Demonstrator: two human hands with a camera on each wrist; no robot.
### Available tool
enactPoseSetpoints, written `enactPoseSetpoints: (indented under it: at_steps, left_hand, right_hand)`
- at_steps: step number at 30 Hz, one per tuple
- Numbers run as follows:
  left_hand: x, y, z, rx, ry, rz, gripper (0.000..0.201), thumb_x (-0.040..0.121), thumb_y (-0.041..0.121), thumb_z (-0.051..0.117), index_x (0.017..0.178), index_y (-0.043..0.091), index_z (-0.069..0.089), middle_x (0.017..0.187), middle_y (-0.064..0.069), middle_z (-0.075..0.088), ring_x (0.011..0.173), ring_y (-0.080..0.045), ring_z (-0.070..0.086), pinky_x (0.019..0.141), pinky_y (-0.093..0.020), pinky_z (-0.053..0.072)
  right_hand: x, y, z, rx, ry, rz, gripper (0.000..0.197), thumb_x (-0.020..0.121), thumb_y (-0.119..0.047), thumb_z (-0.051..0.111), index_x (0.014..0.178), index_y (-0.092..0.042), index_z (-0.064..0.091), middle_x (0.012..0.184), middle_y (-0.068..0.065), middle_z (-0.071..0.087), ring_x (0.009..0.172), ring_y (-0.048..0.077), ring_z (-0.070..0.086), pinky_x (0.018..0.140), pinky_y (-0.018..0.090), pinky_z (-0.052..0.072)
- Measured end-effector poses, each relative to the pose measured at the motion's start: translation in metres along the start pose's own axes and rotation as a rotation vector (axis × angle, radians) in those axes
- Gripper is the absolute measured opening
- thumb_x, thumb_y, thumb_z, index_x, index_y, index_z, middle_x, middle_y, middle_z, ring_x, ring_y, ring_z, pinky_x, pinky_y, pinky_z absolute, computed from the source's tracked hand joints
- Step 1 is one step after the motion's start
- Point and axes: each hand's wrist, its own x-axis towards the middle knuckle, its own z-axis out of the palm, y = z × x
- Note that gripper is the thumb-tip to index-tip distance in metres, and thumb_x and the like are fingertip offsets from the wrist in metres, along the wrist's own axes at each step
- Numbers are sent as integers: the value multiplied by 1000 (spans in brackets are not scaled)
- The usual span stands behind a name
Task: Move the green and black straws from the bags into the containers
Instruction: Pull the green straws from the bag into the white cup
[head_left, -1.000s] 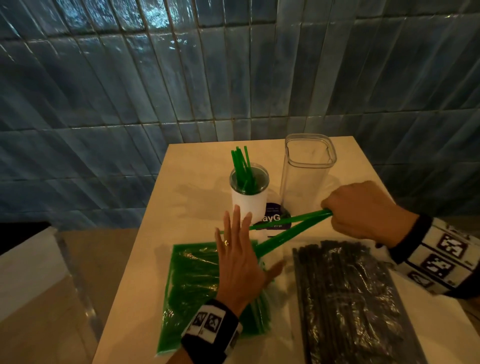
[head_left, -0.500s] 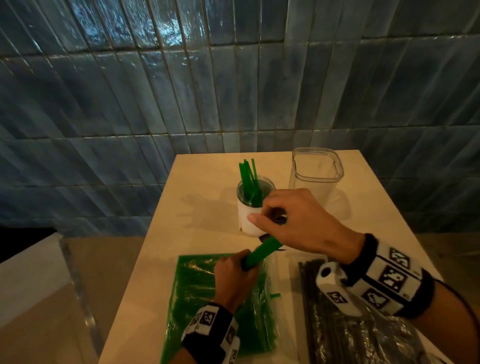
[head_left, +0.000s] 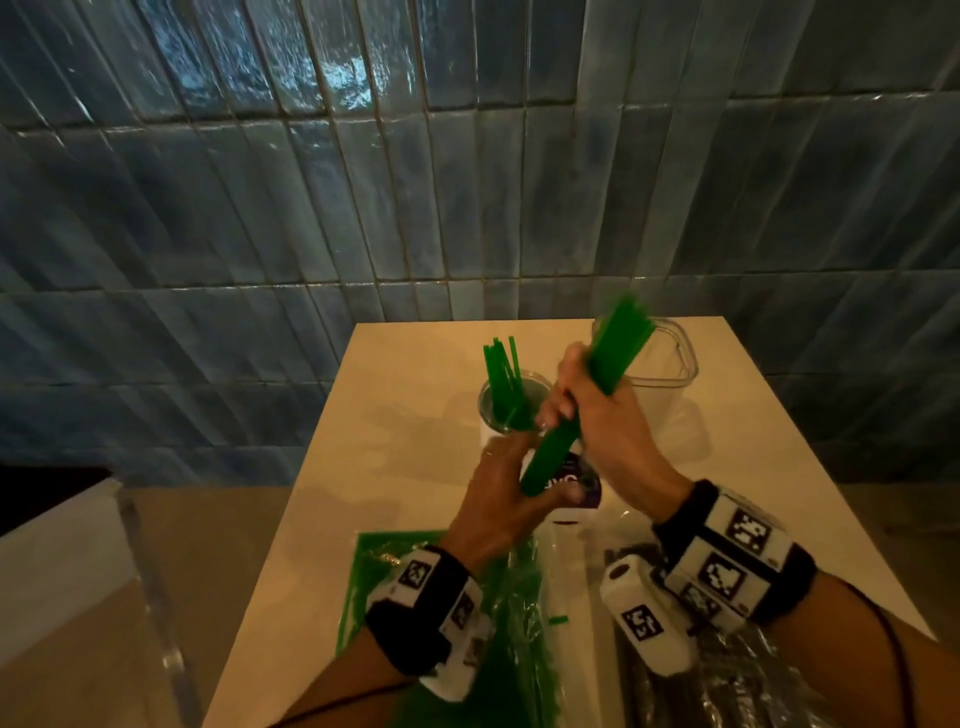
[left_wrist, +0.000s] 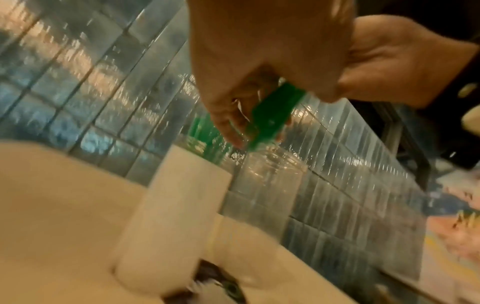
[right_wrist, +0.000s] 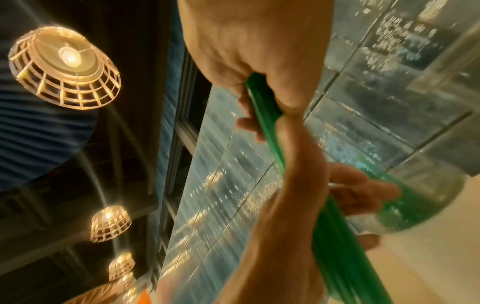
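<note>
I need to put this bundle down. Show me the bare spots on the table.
Bare table lies left of the white cup, back to the far edge, and right of the clear container. The near end is crowded: green straw bag, black straw bag, and both hands.

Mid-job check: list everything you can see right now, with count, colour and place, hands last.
Bundle of green plastic straws: one, green, held tilted above the table.
White round cup: one, white, table centre, several green straws standing in it.
Clear square plastic container: one, transparent, right of the cup, behind the bundle.
Green straw bag: one, clear plastic full of green, near left of the table.
Black straw bag: one, clear plastic full of black, near right.
Table: one, cream.
Tiled wall: blue-grey, behind the table.
Left hand: at the bundle's lower end.
Right hand: grips the bundle's middle.
</note>
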Motion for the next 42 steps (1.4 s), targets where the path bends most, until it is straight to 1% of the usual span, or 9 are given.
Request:
enactPoseSetpoints:
  at_steps: [4,6,10,18,24,28,33,36,42]
  left_hand:
    - [20,-26,-19,98,272,120,94,58,72,65,125,11,41,130,-4,33,117,-5,26,98,0,15]
    - [34,-38,-21,159,376,14,108,56,61,78,135,6,30,139,-13,30,127,-18,28,108,-16,19]
    - [74,-44,-22,94,213,-315,133,54,50,86,148,11,0,155,-10,12,141,-27,15,115,-39,19]
    - [144,-48,-30,95,19,-464,62,80,40,70,131,10,48,129,-12,56,117,-28,53,98,-36,44]
    - [141,-59,-28,-7,-46,-503,69,74,38,76,131,14,46,130,-9,54,118,-26,51,98,-37,44]
    - [136,-55,-29,-64,-107,-431,74,72,38,78,133,16,42,132,-7,52,113,-19,51,96,-34,43]
    - [129,-59,-27,10,-123,-395,97,59,52,82,136,17,35,134,-4,49,119,-20,49,93,-27,42]
    - [123,-61,-22,126,-68,-312,116,39,74,78,133,22,35,133,-2,50,120,-19,49,98,-38,46]
    - [127,-56,-11,124,123,-360,73,70,45,77,128,14,44,125,-7,58,114,-24,55,98,-37,45]
  right_hand:
    - [34,-24,-23,96,206,-144,37,98,-34,37,65,-17,41,45,-10,39,48,8,43,65,28,45]
    - [49,-31,-27,131,252,-201,35,99,-33,38,68,-18,42,46,-10,39,49,8,45,66,29,47]
    - [78,-28,-15,52,286,-264,35,100,-32,37,68,-20,44,47,-10,45,55,7,54,77,31,50]
    - [110,19,4,-100,265,-159,32,98,-33,39,71,-20,50,68,-3,61,85,20,66,94,38,49]
    - [124,27,1,-101,290,-106,32,98,-36,40,73,-21,54,80,1,66,91,22,66,91,44,52]
    - [128,38,4,-359,187,-26,34,97,-44,38,90,-20,61,83,-1,61,73,11,57,69,24,48]
    - [129,61,9,-400,69,90,38,95,-42,43,122,-19,57,126,10,53,116,23,51,85,25,37]
    - [129,61,7,-454,11,106,55,85,-51,57,133,-26,44,131,3,52,117,17,49,88,24,36]
    - [129,52,14,-460,-26,61,45,84,-57,53,114,-24,54,109,-8,49,102,10,46,87,27,36]
